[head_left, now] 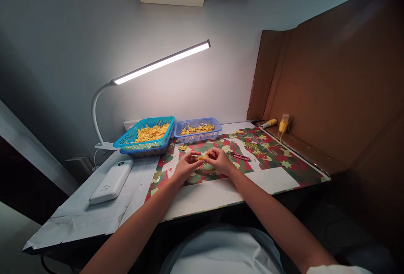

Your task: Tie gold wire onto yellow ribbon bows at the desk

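Note:
My left hand [188, 165] and my right hand [219, 160] meet over the patterned table cover. Between their fingertips they pinch a small yellow piece [202, 158], whose exact kind is too small to make out. Just right of my right hand lies a red and black cutter-like tool [240, 156]. Behind my left hand a few loose yellow pieces [182, 147] rest on the cover. Farther back, a turquoise basket [143, 144] is heaped with yellow pieces, and a purple-blue basket [198, 137] beside it holds more of them.
A lit desk lamp [162, 62] arches over the back of the table. On the left lies a white power bank [112, 181]. Thread spools [283, 124] stand at the back right, before a tall cardboard panel [331, 76]. Thin yellow strands [253, 147] lie on the cover [285, 163].

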The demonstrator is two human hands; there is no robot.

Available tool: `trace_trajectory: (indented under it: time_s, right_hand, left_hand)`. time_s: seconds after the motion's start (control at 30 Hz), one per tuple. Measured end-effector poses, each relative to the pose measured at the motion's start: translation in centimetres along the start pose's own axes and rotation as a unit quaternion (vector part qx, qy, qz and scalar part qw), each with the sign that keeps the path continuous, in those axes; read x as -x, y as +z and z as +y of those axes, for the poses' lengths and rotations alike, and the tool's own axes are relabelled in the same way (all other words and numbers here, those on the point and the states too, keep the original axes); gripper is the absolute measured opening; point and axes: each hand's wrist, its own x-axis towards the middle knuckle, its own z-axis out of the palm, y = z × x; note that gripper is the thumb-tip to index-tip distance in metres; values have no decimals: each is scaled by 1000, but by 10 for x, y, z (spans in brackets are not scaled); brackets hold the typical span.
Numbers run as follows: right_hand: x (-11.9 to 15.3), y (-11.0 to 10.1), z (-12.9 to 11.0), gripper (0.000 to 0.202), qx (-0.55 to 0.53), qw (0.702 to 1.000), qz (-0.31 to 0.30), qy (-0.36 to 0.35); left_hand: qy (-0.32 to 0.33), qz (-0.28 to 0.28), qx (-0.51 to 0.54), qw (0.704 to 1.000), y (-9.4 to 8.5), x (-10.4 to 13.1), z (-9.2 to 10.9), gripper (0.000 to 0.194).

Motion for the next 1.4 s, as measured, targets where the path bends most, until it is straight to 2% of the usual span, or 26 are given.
trace_trajectory:
  time_s: [0.13, 0.2, 0.4, 0.53, 0.67, 0.83, 1.07, 1.2, 1.4]
  right_hand:
    - [5, 1, -6, 18, 118, 991, 20, -61]
    - [7, 1, -9, 18, 159, 983, 19, -86]
    - [9, 1, -10, 29, 180, 975, 6, -129]
    - [9, -1, -6, 27, 190, 971, -12, -146]
    - [9, -1, -6, 28, 174, 975, -17, -138]
    - [10, 2, -8, 27, 174, 976, -36, -128]
    - [9, 2, -8, 25, 213, 970, 21, -112]
    - [6, 2, -4, 28, 172, 981, 47, -74]
    - [4, 1, 0, 35, 112, 991, 50, -51]
  left_hand:
    - [-22, -8, -2, 1000, -3, 1, -1, 48]
    - [-33, -12, 6, 999, -4, 2, -1, 50]
    - [-66, -18, 67, 995, -7, 0, -5, 54]
    - [-67, -17, 57, 996, -9, -1, -9, 55]
    - [-59, -14, 19, 998, -7, 1, -5, 53]
    - [-47, -6, 29, 998, -2, 1, -3, 39]
    - [-54, 5, -45, 998, -2, 0, -5, 43]
    - [-55, -14, -58, 997, -1, 2, -1, 46]
    - [-59, -37, -44, 997, 0, 4, 2, 42]
